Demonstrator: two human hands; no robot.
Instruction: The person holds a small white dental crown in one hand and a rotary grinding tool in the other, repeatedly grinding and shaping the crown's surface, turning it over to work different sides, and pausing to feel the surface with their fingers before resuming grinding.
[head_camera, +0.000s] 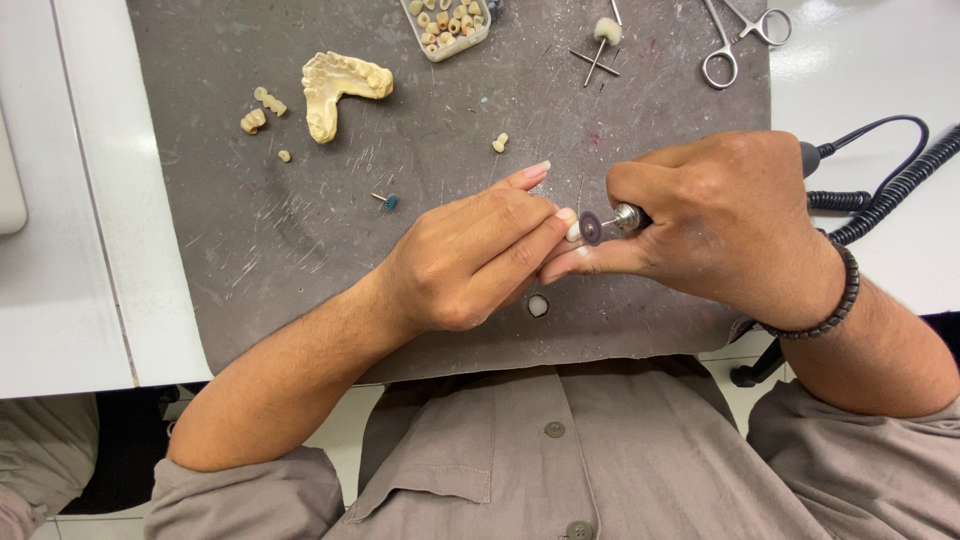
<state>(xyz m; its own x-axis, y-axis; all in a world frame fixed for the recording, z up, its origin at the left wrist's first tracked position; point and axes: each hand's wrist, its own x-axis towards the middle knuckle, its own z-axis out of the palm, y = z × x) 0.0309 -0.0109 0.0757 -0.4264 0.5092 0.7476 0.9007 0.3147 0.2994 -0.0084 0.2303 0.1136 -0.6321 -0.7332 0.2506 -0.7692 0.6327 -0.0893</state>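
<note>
Pinching a small tooth piece (573, 231), left hand (470, 262) meets right hand's (720, 225) handpiece disc (591, 228).

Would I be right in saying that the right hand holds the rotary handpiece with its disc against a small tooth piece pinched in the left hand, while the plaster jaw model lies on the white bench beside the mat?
Not quite: the head view shows the plaster jaw model lying on the grey mat, not the white bench. The rest stands: the right hand holds the rotary handpiece, its disc against the small tooth piece pinched in the left hand.
</note>
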